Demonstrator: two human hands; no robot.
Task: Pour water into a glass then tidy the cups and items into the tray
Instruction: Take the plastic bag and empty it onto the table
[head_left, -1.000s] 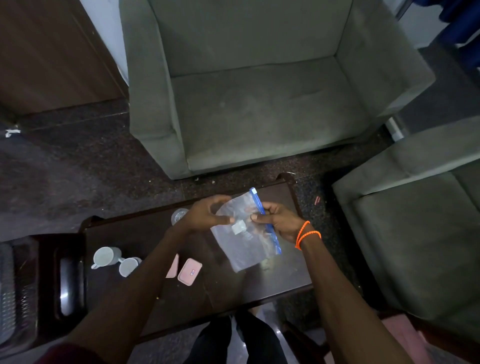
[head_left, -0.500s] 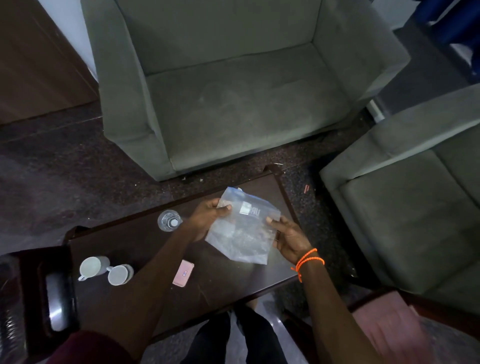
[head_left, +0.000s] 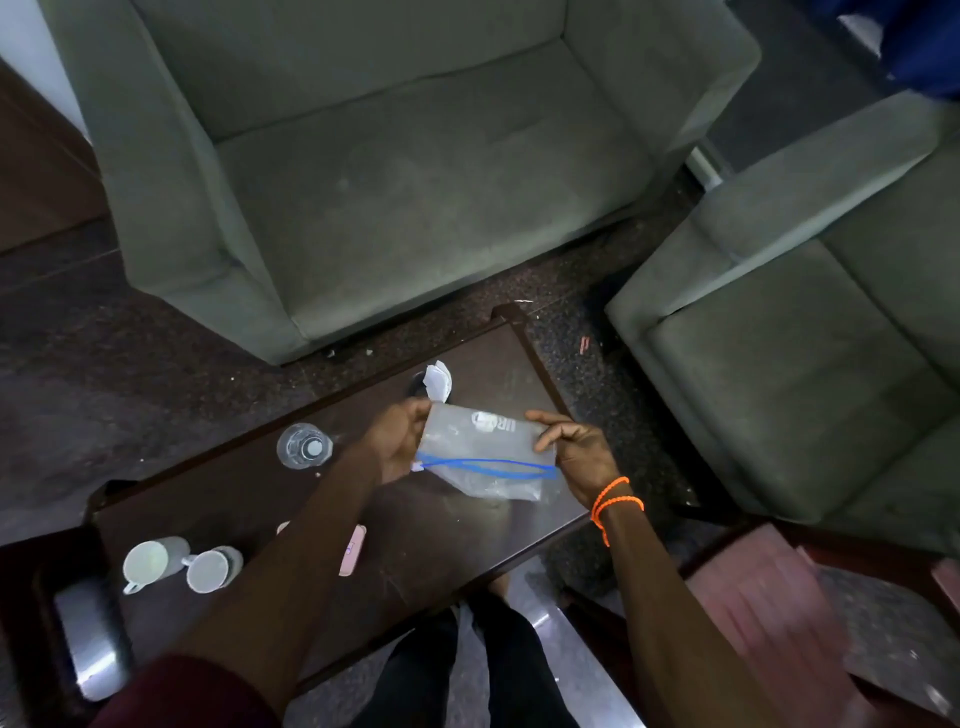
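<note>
Two hands: both grip one clear zip bag (head_left: 485, 457) above the dark coffee table (head_left: 467, 540), holding it up clear of the top.
Zip bag: clear plastic, blue zip line running across its near side, a white label on the far face; it sits toward the 3 o'clock end of the table.
Left hand (head_left: 397, 441): forearm reaches in from 7 o'clock; fingers are curled closed on the bag's 9 o'clock edge, thumb on the far face.
Right hand (head_left: 582, 454): forearm comes in from 5 o'clock, orange wristbands (head_left: 615, 501) at the wrist; thumb and fingers pinch the bag's 3 o'clock edge.
Bag against fingers: stretched flat between the two grips, blue zip line spanning from one hand to the other.
Change from half a second ago: the bag then hung as a slanted sheet with the label uppermost and no zip showing; now it is turned level with the zip facing the person, and the hands are further apart.
White paper (head_left: 438, 382): crumpled, at 12 o'clock from the left hand, just beyond the bag.
Glass (head_left: 304, 447): upright on the table at 9 o'clock from the bag, apart from it.
Two white cups (head_left: 179, 566): lying on their sides at the table's 8 o'clock end, touching.
Pink item (head_left: 353, 548): flat on the table, partly hidden by the left forearm.
Tray (head_left: 88, 639): at 8 o'clock beyond the table's end.
</note>
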